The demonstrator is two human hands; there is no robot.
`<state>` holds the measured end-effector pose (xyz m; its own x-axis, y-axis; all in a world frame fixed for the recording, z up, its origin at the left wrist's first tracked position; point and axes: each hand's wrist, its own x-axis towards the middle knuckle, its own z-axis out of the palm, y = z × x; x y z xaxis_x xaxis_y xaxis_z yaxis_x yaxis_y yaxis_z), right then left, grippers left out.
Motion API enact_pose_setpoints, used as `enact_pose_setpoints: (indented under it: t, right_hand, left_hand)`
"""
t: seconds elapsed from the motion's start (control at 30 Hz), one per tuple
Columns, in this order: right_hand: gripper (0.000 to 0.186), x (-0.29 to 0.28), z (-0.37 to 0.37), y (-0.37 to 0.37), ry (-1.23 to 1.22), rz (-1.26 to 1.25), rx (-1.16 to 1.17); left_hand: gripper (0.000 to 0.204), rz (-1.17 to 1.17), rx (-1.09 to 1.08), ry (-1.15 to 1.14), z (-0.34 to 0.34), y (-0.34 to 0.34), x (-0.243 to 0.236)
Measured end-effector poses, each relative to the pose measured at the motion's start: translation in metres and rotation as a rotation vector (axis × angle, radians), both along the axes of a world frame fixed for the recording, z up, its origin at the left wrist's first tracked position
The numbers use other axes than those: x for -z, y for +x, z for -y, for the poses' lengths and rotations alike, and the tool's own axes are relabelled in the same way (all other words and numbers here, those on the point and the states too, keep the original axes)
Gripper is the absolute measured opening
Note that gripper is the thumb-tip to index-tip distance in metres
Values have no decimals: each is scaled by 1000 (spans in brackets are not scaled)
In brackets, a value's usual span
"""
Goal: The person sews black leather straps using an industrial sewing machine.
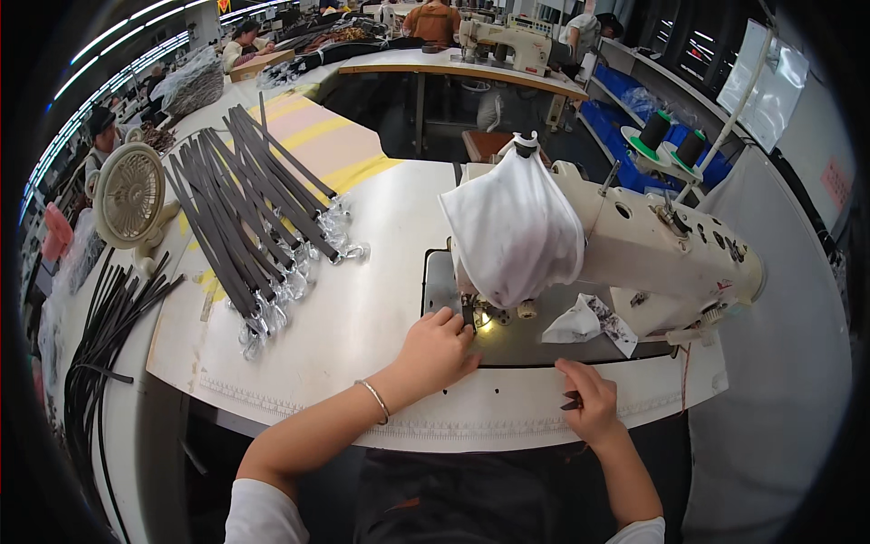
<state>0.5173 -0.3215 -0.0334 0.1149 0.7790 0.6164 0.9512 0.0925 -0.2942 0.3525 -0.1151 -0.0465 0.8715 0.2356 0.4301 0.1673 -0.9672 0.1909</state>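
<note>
My left hand [435, 352], with a bangle at the wrist, rests on the bed of a cream sewing machine [666, 240], its fingers curled beside the lit needle area. A narrow dark piece [468, 311] stands at its fingertips; whether it is a strap or a machine part I cannot tell. Near the table's front edge, my right hand [591, 403] is closed round a small dark pointed tool [571, 401], mostly hidden by the fingers. White cloth [517, 227] drapes over the machine's head. A stained white scrap [589, 325] lies on the bed right of the needle.
Dark grey straps [245, 204] with clear-wrapped ends lie on the table to the left. More black straps [95, 363] hang over the far-left surface beside a cream fan [131, 195]. Thread cones [654, 131] stand behind the machine. Several people work at the back.
</note>
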Motion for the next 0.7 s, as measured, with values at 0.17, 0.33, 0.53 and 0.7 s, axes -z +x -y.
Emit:
enact_pose_setpoints:
  t: [0.17, 0.33, 0.53, 0.7]
  right_hand:
    - [36, 10, 19, 1, 52, -132, 98]
    - [32, 17, 17, 2, 138, -111, 186]
    - [28, 14, 48, 49, 412, -286, 447]
    - [35, -77, 59, 175, 905, -457, 641]
  left_hand:
    - [27, 123, 8, 117, -7, 1, 21]
    - [27, 114, 14, 124, -6, 1, 19]
    - [29, 129, -9, 117, -6, 2, 20]
    - [30, 90, -42, 137, -8, -2, 21]
